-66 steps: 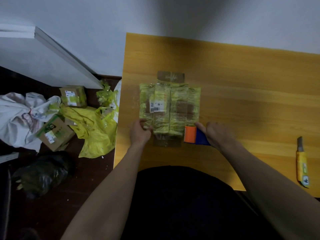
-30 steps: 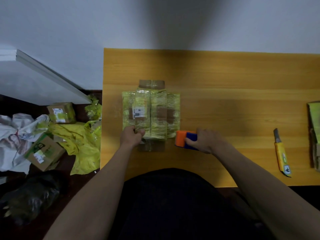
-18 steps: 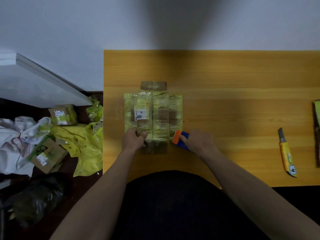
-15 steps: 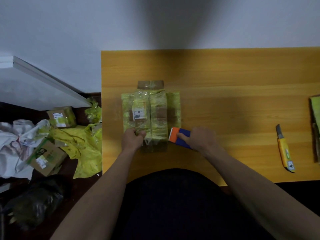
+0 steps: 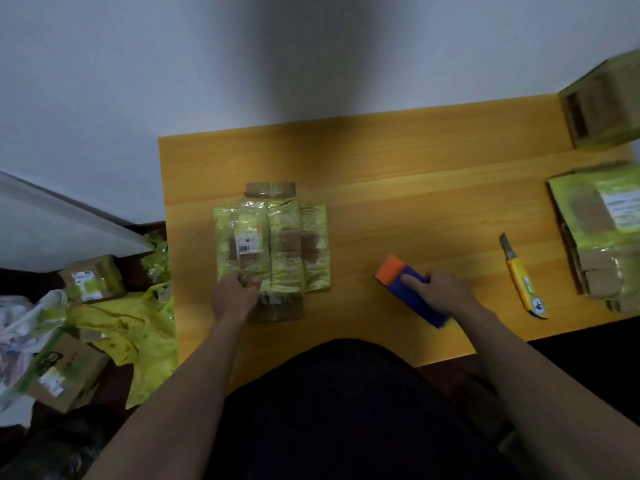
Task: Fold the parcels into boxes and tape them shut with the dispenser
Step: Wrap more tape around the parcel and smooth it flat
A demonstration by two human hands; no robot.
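The left hand (image 5: 232,299) pinches the near edge of the flattened parcel (image 5: 272,249), which lies flat on the bench (image 5: 415,188). The right hand (image 5: 440,292) grips the orange-and-blue tape dispenser (image 5: 408,289), well apart from it. Folding looks not yet begun; next, likely, the dispenser gets set down and the panels raised into a box.

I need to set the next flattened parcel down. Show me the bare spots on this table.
Largest bare stretch of the wooden table: far side, between the flattened yellow-taped cardboard parcel and the taped parcels at the right edge. A smaller gap lies between the orange-and-blue tape dispenser and the yellow utility knife. The right edge is crowded.
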